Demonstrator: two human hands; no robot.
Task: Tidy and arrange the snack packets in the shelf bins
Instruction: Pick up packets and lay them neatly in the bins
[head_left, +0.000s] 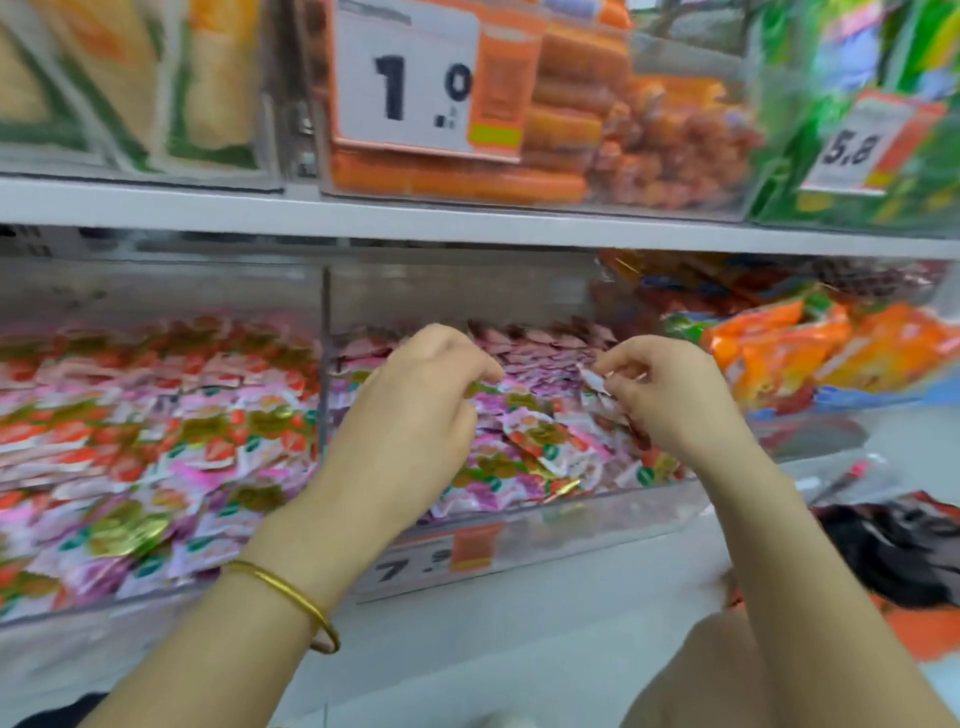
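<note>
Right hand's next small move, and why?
Probably lower the small packet that the right hand pinches and lay it flat in the middle bin. It is held just above the pile, and the packets near the bin's front lie tilted and overlapping, so they likely need straightening next. Whether the left hand holds anything cannot be told.

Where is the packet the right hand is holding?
Head view, right of centre: the right hand pinches the small packet over the middle bin, with the orange bags to its right.
</note>
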